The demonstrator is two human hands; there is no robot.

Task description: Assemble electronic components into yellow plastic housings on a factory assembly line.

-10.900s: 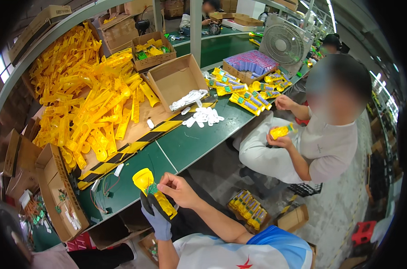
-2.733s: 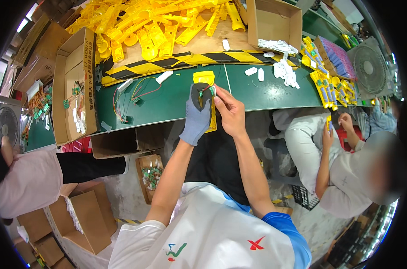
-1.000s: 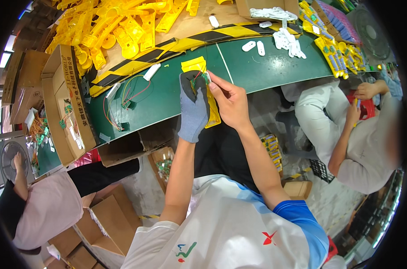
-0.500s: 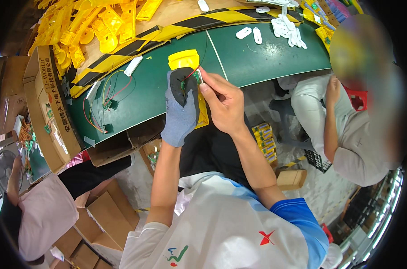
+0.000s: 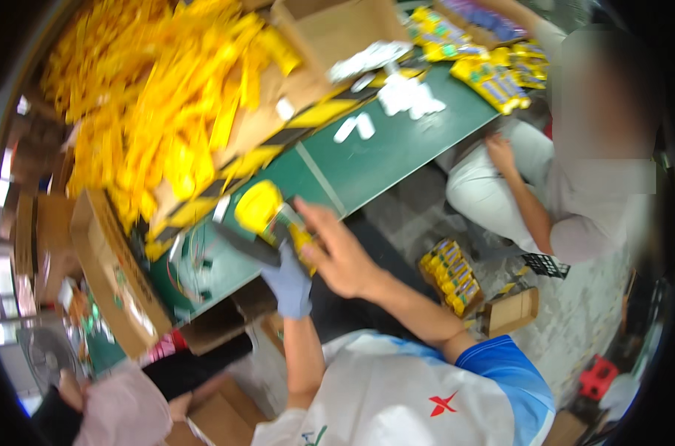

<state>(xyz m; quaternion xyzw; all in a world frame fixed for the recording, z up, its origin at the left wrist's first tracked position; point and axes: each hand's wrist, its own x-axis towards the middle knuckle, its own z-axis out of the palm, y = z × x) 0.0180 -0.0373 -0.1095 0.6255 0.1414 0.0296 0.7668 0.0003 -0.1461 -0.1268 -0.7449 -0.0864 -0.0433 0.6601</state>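
One yellow housing, blurred, its far end rounded and flared, sits between your hands by the green bench. Your gloved left hand is partly open, fingers stretched out; your bare right hand has thumb and fingers parted. Whether either grips it, blur prevents telling. Two white pieces lie near one white pile.

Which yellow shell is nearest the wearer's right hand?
The yellow shell in the gloved left hand; the others lie farther off: in the heap, the floor box or on the table.
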